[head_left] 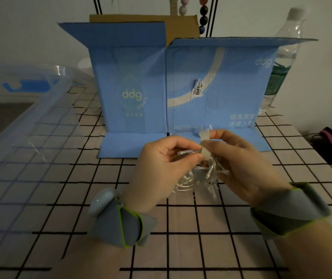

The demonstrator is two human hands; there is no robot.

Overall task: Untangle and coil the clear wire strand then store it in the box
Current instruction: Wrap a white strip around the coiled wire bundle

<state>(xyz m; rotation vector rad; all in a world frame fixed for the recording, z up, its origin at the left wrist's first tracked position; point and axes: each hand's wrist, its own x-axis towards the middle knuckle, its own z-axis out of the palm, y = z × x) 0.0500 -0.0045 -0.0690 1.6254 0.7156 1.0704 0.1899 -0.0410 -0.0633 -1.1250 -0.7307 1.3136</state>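
Fingers (196, 157) of both hands pinch the wire strand (197, 176) by its strap.
Light, springy, slippery loops dangle below (grip the strapped neck); the box (211, 87) stands beyond.

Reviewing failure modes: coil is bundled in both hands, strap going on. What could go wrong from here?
1. The white strap looks only partly wrapped; loops of the clear wire strand hanging below both hands could spring loose.
2. The left hand pinches just one end, so that end may slip.
3. The right hand hides the strap's fastening.
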